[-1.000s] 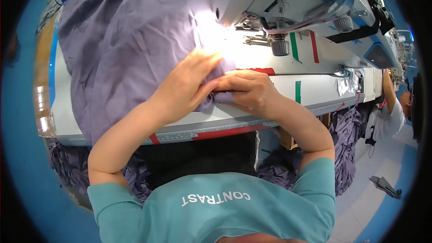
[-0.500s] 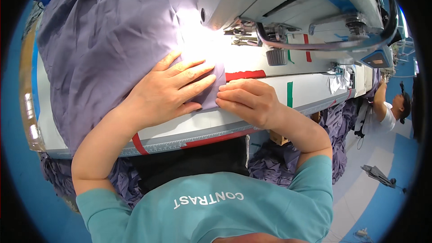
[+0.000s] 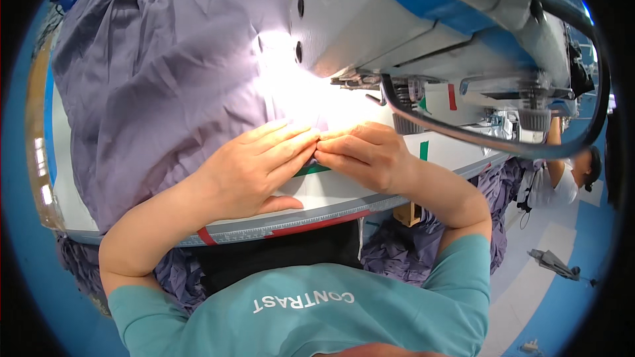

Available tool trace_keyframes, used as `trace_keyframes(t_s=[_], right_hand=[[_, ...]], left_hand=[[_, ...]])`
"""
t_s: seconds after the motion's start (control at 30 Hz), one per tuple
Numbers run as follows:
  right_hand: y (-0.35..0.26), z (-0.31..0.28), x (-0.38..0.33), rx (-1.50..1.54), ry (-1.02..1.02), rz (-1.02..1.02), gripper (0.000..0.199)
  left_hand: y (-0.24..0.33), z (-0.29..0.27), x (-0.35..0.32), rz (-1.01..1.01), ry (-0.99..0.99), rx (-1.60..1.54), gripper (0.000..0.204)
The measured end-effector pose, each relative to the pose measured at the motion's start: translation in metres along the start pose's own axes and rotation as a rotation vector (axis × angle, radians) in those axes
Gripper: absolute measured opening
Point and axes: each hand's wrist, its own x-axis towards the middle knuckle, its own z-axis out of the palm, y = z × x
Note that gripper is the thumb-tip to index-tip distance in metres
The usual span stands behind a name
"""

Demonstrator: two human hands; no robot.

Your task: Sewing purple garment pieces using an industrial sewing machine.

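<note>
Two-handed, in the head camera's view, reached across a white worktable [image 3: 331,188] toward a bright glare. Laid the left hand [image 3: 248,168] palm down along the lower right border of a large, loosely wrinkled lavender cloth [image 3: 178,86], with fingers [image 3: 288,149] straight and pressed together, pointing right, and with the thumb [image 3: 281,205] held apart over the bare white top. Held the right hand [image 3: 374,155] opposite, with fingers bunched and bent toward the left fingertips, near enough to touch or almost touch. Could not tell, through the glare, whether pinching a bit of cloth or nothing there. Found the cloth spread over the left part of the table, draped to the near edge and running up to the top of the view. Saw, at the upper right, a white-and-blue sewing machine head [image 3: 370,33], with a dark curved bar [image 3: 516,151] in front of it. Noticed green tape [image 3: 312,169] by the left fingers, and a ruler strip [image 3: 245,233] with red tape [image 3: 317,223] along the table's near edge. Saw, below the table, crumpled purple fabric [image 3: 403,248] beside a small wooden block [image 3: 405,215], and at the bottom a teal shirt [image 3: 291,330]. Made out, at the far right, a co-worker [image 3: 557,188] in a white top, partly behind the bar.
</note>
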Motion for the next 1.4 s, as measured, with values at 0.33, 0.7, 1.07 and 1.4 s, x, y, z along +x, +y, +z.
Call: trace_keyframes(t_s=[0.33, 0.7, 1.07, 1.4], right_hand=[[0.017, 0.009, 0.006, 0.105, 0.025, 0.114, 0.025], [0.025, 0.016, 0.007, -0.068, 0.067, 0.134, 0.029], [0.052, 0.003, -0.003, 0.088, -0.046, 0.552, 0.024], [0.099, -0.007, -0.007, 0.101, 0.003, 0.632, 0.024]], left_hand=[[-0.026, 0.002, -0.007, -0.004, 0.05, 0.078, 0.063], [-0.048, -0.011, 0.001, -0.019, 0.07, -0.012, 0.062], [-0.068, -0.021, 0.008, -0.012, 0.142, 0.024, 0.057], [-0.079, -0.021, 0.013, -0.031, 0.215, 0.075, 0.049]])
